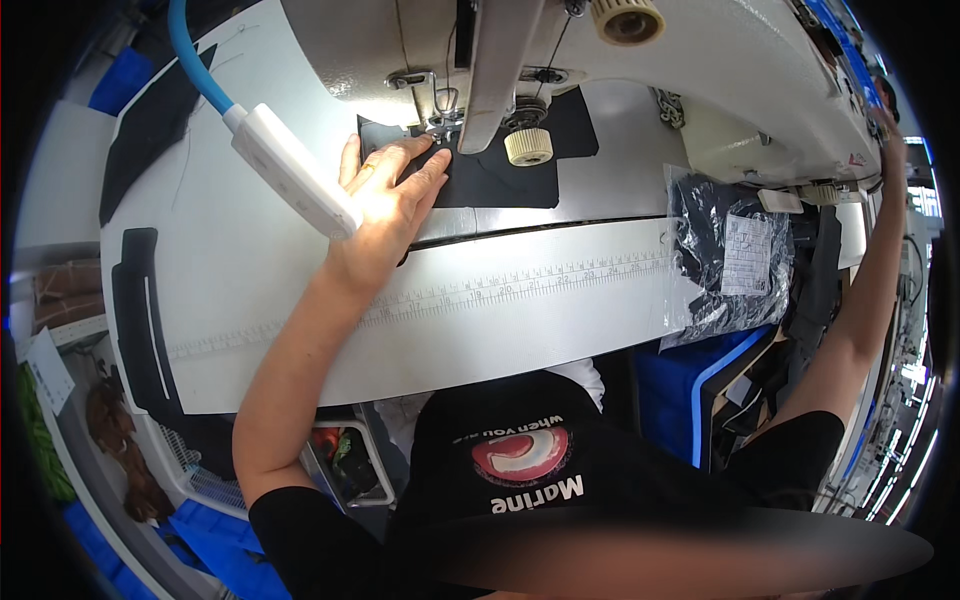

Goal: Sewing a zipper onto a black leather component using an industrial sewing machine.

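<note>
My left hand (385, 195) lies on a piece of black fabric (510, 180) on the bed of a white sewing machine (720, 60). Its fingers are spread flat, the tips close to the presser foot (440, 130), where a bright lamp shines. Part of the fabric passes beneath the machine's arm. My right hand (887, 125) is raised at the far right, by the machine's end. Its fingers are blurred and small there, and what it touches is not clear.
A white lamp (290, 170) on a blue cable reaches over my left wrist. Black cut pieces (150, 310) lie at the table's left. A clear plastic bag (730, 255) of dark material rests at the right, above a blue bin (690, 390). A printed ruler runs along the table.
</note>
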{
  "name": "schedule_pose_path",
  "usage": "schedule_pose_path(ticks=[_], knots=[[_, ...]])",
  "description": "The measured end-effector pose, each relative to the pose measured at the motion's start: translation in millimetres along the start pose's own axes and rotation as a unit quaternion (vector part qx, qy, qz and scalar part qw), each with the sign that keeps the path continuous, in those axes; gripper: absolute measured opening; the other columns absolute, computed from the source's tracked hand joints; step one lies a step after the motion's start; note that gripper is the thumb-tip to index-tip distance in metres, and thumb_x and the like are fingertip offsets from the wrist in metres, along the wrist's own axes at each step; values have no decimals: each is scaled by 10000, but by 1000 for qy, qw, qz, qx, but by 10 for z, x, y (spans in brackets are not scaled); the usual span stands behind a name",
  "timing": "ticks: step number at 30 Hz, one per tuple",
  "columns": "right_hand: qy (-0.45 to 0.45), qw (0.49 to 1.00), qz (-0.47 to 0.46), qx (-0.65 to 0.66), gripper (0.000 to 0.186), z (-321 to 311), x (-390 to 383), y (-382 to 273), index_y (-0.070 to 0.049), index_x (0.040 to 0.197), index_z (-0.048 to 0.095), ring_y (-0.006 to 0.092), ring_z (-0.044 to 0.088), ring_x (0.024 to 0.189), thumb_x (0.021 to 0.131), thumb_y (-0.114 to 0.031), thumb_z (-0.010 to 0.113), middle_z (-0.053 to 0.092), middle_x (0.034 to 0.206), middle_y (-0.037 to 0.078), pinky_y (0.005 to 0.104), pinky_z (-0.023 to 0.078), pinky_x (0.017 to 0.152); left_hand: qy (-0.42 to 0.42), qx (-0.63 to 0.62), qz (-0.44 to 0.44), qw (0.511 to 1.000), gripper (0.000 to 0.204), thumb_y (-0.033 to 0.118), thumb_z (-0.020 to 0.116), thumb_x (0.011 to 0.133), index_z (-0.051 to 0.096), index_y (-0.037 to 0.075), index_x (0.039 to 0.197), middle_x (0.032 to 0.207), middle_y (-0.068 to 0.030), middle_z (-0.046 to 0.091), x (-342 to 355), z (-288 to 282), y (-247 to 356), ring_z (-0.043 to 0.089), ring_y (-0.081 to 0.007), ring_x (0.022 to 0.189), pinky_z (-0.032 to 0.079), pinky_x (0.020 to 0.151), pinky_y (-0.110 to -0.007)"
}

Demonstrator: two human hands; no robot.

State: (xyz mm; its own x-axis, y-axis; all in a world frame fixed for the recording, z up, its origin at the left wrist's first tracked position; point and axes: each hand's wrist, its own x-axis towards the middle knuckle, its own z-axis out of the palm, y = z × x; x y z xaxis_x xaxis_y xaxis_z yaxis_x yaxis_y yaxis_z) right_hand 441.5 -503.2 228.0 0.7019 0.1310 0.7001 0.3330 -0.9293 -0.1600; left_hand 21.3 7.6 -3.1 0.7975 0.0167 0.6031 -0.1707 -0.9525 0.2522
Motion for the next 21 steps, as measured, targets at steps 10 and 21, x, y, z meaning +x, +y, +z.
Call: schedule_pose_path(ticks=[10,21], knots=[[-124,982,127,64,393,354,88,655,-33,1176,668,156,652,961,914,-325,637,701,1082,92,284,482,852,-2,9,-1,1000,293,70,766,735,740,123,1021,1025,-51,683,12,23,-21,595,-271,931,465,861,-359],[-136,848,-434,272,285,-211,-2502,-3109,-55,1084,656,330,624,888,800,-48,670,651,889,124,419,485,838,6,4,6,1000,226,69,743,759,724,52,984,1027,-55,681,37,-11,8,626,-237,854,415,897,-361]])
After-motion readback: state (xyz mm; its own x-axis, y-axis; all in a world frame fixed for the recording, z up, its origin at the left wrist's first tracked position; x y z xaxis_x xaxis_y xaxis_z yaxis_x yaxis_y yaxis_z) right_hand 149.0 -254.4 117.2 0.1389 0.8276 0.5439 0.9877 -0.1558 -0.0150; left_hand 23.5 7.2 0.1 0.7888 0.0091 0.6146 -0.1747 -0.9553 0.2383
